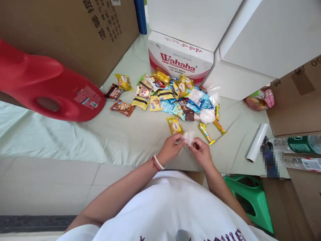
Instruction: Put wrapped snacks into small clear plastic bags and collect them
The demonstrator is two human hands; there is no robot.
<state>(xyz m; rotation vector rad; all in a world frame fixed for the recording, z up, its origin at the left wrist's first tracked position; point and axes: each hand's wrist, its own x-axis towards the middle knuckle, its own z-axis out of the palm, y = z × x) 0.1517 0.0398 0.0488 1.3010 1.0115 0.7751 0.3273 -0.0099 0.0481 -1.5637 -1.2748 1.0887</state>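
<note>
Between my two hands is a small, crumpled, translucent white plastic bag (189, 137). My left hand (172, 146) pinches its left side, and my right hand (201, 152) pinches its right side with the fingers curled. Just beyond my left hand lies a yellow snack packet (175, 125). A slim yellow snack bar (207, 133) rests past my right hand. Farther back spreads a pile of wrapped snacks, among them blue packets (195, 104), a brown cookie packet (122, 108) and a bunched clear plastic bag (207, 115).
A red jug (57, 90) lies at left beside a large cardboard box (62, 33). Behind the snacks stands a Wahaha carton (179, 60), with white boxes (185, 16) around it. At right are a white roll (257, 143), plastic bottles (298, 144) and a green stool (253, 197).
</note>
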